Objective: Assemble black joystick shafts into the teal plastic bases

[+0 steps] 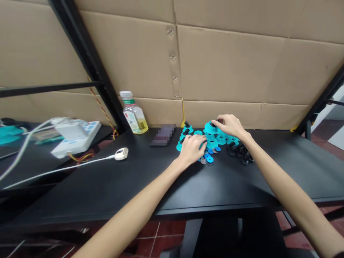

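Note:
On the black table, my right hand [230, 125] is closed, thumb and fingertips pinching a small black part at the top of a teal cone-shaped cup [209, 128]. This cup sits higher than the teal cups around it. My left hand [192, 147] has its fingers curled over the near side of the cluster; a bit of teal and black shows at its fingertips, but what it grips is mostly hidden. Teal cups with black tops [188, 128] stand left of it. Blue discs [210, 159] lie just in front, and several black knob-like parts [244, 157] are heaped below my right wrist.
A bottle of yellow liquid [135, 116] and a dark, blurred flat object [162, 135] stand and lie to the left. A white cable ends in a cream plug-like piece [121, 154]. Further left is a white power strip [76, 141]. Cardboard [228, 64] walls the back.

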`<state>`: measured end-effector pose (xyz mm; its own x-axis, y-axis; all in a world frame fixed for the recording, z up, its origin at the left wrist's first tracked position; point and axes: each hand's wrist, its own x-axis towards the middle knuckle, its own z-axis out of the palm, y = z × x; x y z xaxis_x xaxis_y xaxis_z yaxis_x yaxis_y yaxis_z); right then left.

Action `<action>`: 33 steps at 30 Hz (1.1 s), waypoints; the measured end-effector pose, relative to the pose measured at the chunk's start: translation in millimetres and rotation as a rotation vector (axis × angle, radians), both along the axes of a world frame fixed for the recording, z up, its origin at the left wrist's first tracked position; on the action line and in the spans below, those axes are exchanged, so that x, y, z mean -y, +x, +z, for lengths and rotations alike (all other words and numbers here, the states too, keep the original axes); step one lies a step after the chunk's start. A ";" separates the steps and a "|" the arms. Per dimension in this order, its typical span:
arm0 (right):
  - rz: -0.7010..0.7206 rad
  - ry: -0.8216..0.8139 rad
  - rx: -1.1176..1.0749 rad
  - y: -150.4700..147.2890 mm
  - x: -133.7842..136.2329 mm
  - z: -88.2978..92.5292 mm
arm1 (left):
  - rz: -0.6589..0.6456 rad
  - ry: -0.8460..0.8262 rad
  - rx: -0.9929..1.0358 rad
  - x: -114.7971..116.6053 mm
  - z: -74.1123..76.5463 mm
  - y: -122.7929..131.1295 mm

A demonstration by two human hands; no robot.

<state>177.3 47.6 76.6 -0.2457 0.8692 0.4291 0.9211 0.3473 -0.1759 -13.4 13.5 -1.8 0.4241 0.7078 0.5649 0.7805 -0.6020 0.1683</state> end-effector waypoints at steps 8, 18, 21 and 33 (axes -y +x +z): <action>-0.054 -0.089 0.154 -59.5 -80.4 -16.2 | 0.012 -0.077 -0.132 4.3 -8.6 2.1; -0.065 -0.226 0.230 -69.1 -100.3 -48.2 | -0.007 -0.077 -0.141 5.9 -7.8 1.6; -0.076 -0.226 0.229 -66.0 -93.1 -44.6 | -0.014 -0.077 -0.130 5.7 -7.6 1.2; -0.094 -0.319 0.232 -74.2 -59.1 -43.7 | -0.007 -0.114 -0.150 7.3 -3.9 2.0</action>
<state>103.0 106.7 32.9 -0.2171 0.9731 0.0771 0.9743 0.2209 -0.0444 -11.4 6.2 -5.8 0.5029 0.7604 0.4110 0.7979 -0.5913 0.1176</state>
